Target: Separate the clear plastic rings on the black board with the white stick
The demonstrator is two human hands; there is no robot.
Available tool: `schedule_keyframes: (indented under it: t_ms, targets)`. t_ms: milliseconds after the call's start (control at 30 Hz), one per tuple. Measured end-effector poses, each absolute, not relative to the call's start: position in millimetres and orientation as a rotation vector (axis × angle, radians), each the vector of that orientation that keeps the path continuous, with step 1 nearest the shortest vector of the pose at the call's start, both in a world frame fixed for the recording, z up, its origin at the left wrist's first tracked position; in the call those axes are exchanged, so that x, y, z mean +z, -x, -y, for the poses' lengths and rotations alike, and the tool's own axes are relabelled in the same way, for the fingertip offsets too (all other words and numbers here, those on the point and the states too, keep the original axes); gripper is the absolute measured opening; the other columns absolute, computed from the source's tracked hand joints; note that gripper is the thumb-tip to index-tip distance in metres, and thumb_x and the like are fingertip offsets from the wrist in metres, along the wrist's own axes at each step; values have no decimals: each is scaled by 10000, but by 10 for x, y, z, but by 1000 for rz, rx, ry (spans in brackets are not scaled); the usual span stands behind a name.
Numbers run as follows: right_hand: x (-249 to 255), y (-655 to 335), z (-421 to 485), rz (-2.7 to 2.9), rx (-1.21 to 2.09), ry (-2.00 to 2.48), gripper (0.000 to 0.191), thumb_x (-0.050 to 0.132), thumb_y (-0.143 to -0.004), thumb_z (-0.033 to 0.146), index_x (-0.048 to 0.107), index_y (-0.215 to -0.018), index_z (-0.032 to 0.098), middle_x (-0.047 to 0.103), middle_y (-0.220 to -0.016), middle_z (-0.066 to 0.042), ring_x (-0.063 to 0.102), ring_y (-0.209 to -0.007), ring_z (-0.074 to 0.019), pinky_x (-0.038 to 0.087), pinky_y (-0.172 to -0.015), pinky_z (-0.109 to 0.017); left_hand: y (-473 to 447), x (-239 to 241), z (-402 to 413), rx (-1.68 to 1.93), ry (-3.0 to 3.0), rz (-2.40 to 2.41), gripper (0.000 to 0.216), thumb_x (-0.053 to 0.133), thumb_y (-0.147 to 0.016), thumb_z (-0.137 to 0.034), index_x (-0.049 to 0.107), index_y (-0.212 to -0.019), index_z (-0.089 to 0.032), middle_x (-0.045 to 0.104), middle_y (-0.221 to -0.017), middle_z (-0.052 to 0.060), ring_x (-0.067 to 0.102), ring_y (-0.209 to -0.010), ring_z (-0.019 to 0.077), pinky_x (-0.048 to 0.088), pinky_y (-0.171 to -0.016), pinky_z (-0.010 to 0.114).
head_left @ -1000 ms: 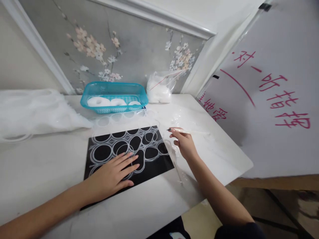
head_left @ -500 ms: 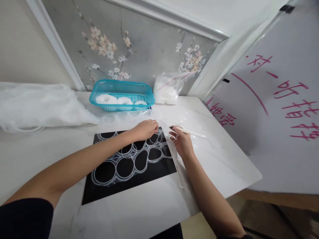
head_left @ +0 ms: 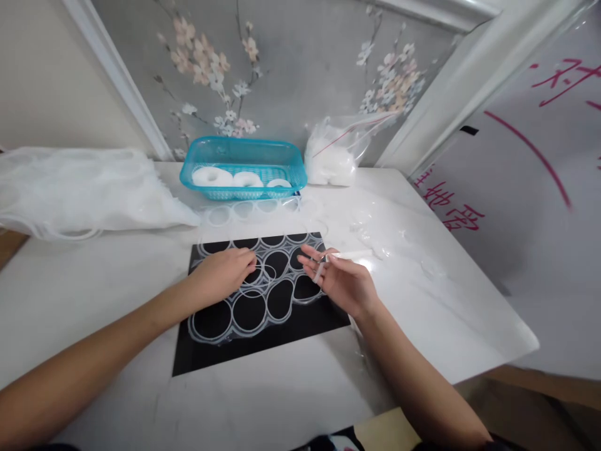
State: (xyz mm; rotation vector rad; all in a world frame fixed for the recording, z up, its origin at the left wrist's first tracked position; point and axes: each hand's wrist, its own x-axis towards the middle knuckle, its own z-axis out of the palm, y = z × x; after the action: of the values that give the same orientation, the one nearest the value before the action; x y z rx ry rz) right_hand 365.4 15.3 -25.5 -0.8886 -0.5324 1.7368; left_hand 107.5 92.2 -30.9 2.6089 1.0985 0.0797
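Note:
My left hand (head_left: 230, 270) is over the left part of a black mat (head_left: 310, 313), fingers pinched on thin clear plastic rings (head_left: 267, 272). Beneath it lies a clear plastic sheet (head_left: 263, 316) of joined round outlines, spread across the mat. In my right hand (head_left: 345, 279), above the mat's right edge, rests a slim white pen-like tool (head_left: 354, 254), its tip pointing left. Some of that hand's fingers are stretched out, and a small pale strip shows near them; I cannot make out what it is.
Behind the mat stands a blue plastic basket (head_left: 244, 147) with white rings (head_left: 213, 177) in it. To its right sits a clear zip bag (head_left: 331, 163) of white material. A large white bag (head_left: 89, 191) lies left. Clear plastic scraps (head_left: 375, 235) lie on the right.
My left hand has moved left and nearer, from the mat's top right to its left part. The right hand has come in over the mat's edge, still with the white tool. The view has shifted.

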Motion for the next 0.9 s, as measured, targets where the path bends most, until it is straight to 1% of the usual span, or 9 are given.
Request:
schedule_keyframes:
  t_ms: [67, 167, 300, 533, 600, 667, 767, 833, 900]
  targets:
    - [-258, -3654, -154, 475, 1778, 830, 131, 785, -715, 338, 691, -725, 248, 700, -1246, -41, 640, -1179, -243, 469, -1050, -402, -1098, -234, -869, 169, -2577, -1024, 287, 340, -963, -235, 532, -758, -175, 598, -791, 74, 577, -737, 196, 456, -684, 326]
    - [-238, -3642, -132, 458, 1822, 765, 122, 774, -724, 349, 693, -723, 258, 700, -1244, -29, 635, -1190, -223, 459, -1062, -376, -1153, 9, -721, 297, -2439, -806, 272, 330, -1008, -274, 513, -827, -186, 595, -861, 44, 562, -770, 153, 473, -735, 285]
    - [-190, -3579, -42, 607, 1911, 753, 130, 789, -718, 375, 718, -725, 266, 740, -1114, -36, 683, -1086, -240, 476, -1037, -441, -1251, 249, -548, 554, -2245, -702, 206, 403, -1010, -312, 531, -897, -197, 603, -853, 6, 550, -757, 129, 463, -750, 267]
    - [-119, -3440, 126, 811, 2139, 672, 191, 812, -659, 443, 741, -693, 268, 745, -997, -54, 682, -994, -256, 482, -999, -473, -1358, 44, -501, 503, -2239, -720, 184, 442, -982, -271, 586, -910, -183, 637, -884, 23, 594, -815, 149, 470, -775, 293]
    - [-137, -3400, 140, 783, 2117, 631, 209, 817, -637, 450, 715, -652, 268, 736, -910, -34, 682, -842, -216, 525, -891, -434, -1373, -6, -488, 488, -2234, -688, 165, 465, -984, -272, 606, -999, -185, 656, -974, 37, 623, -899, 161, 484, -819, 304]
    - [-150, -3379, 134, 740, 2071, 627, 267, 830, -590, 474, 663, -583, 266, 681, -746, -3, 610, -619, -156, 534, -689, -359, -1369, -16, -474, 444, -2262, -695, 180, 492, -984, -283, 608, -1091, -196, 666, -1052, 42, 637, -972, 173, 492, -861, 315]
    - [-108, -3425, 89, 647, 1915, 679, 287, 825, -564, 484, 630, -561, 274, 538, -591, 42, 404, -432, -80, 378, -456, -245, -1277, -14, -439, 328, -2412, -791, 263, 504, -990, -335, 602, -1188, -192, 680, -1107, 58, 647, -1017, 206, 497, -887, 340]
    - [-45, -3498, 38, 620, 1757, 750, 205, 805, -603, 431, 667, -610, 280, 531, -618, 41, 336, -423, -58, 259, -417, -209, -1144, -61, -381, 238, -2530, -874, 333, 480, -1002, -391, 605, -1228, -182, 690, -1136, 77, 656, -1015, 230, 506, -881, 363]
    - [10, -3555, -23, 696, 1641, 845, 128, 781, -637, 360, 696, -629, 266, 555, -647, 27, 347, -449, -56, 209, -425, -213, -976, -169, -282, 188, -2641, -898, 387, 426, -1024, -426, 621, -1242, -174, 689, -1202, 95, 655, -1062, 253, 505, -919, 391]
